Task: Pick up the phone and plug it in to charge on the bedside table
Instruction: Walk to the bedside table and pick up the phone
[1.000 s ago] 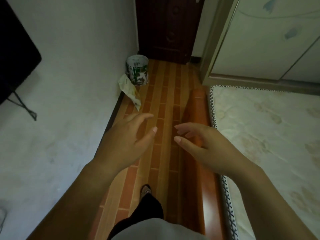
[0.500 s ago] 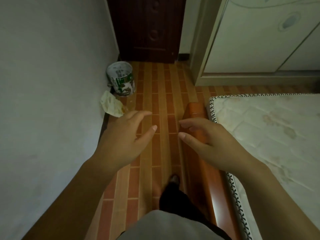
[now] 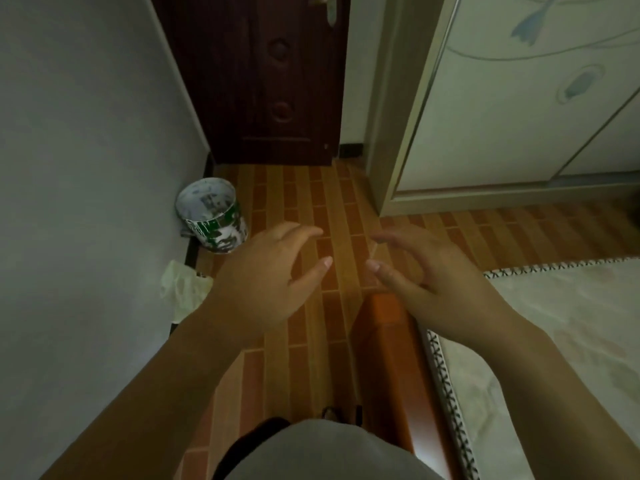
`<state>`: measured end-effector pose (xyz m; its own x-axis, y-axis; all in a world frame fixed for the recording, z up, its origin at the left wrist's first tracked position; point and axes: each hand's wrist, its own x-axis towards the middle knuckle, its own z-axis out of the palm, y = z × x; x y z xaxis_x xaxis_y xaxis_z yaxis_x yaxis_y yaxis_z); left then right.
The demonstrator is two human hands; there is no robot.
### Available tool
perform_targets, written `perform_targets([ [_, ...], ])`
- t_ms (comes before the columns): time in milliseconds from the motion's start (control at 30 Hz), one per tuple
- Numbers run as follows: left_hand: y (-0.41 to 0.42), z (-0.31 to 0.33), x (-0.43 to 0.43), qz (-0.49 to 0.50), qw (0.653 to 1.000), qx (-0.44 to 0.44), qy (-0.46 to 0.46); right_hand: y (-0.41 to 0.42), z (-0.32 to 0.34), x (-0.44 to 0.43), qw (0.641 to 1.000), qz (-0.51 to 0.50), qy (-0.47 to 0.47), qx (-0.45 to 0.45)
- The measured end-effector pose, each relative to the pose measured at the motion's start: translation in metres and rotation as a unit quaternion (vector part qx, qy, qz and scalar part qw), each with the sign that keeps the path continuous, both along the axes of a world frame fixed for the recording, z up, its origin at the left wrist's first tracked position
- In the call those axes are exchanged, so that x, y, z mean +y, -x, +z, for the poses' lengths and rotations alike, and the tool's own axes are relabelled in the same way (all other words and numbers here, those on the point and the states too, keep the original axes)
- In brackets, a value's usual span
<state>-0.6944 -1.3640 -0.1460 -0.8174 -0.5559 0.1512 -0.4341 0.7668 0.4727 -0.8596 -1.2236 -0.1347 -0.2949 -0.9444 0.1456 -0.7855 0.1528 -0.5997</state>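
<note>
My left hand [image 3: 270, 278] and my right hand [image 3: 433, 275] are held out in front of me over the wooden floor, palms facing each other, fingers loosely spread, nothing in either. No phone, charger or bedside table shows in this view. The right hand hovers over the end corner of the orange-brown bed frame [image 3: 391, 348].
A bed with a pale mattress [image 3: 554, 334] fills the right. A white wall [image 3: 86, 168] runs along the left, with a round bin [image 3: 211, 220] and crumpled paper [image 3: 181, 289] at its foot. Ahead stand a dark wooden door [image 3: 263, 81] and a sliding-door wardrobe [image 3: 519, 98].
The view has advanced along the aisle toward the door; the bin, the door and the bed's end corner are nearer. Both hands keep the same open pose.
</note>
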Motion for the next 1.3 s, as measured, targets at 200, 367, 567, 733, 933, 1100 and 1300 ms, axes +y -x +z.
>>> perform_targets([
  [200, 0.053, -0.005, -0.094, 0.042, 0.999, 0.025, -0.023, 0.062, 0.001, -0.096, 1.000, 0.011, -0.012, 0.003],
  [367, 0.119, -0.009, -0.192, 0.038, 0.998, 0.043, -0.022, 0.121, -0.003, -0.187, 1.000, 0.011, 0.002, 0.024],
  [567, 0.229, 0.015, -0.314, -0.035, 0.998, 0.034, -0.031, 0.207, 0.010, -0.288, 0.999, -0.048, 0.018, 0.018],
  [733, 0.339, 0.029, -0.372, -0.138, 0.990, 0.017, 0.013, 0.276, 0.018, -0.322, 0.989, -0.140, 0.030, 0.035],
  [933, 0.461, 0.022, -0.370, -0.263, 0.964, -0.011, -0.022, 0.350, 0.010, -0.296, 0.961, -0.275, -0.008, 0.026],
  [1100, 0.572, 0.013, -0.348, -0.359, 0.933, -0.006, -0.028, 0.426, 0.002, -0.266, 0.931, -0.365, 0.003, 0.001],
  [1300, 0.732, 0.004, -0.281, -0.439, 0.899, -0.001, -0.015, 0.552, -0.003, -0.208, 0.890, -0.455, -0.011, -0.006],
])
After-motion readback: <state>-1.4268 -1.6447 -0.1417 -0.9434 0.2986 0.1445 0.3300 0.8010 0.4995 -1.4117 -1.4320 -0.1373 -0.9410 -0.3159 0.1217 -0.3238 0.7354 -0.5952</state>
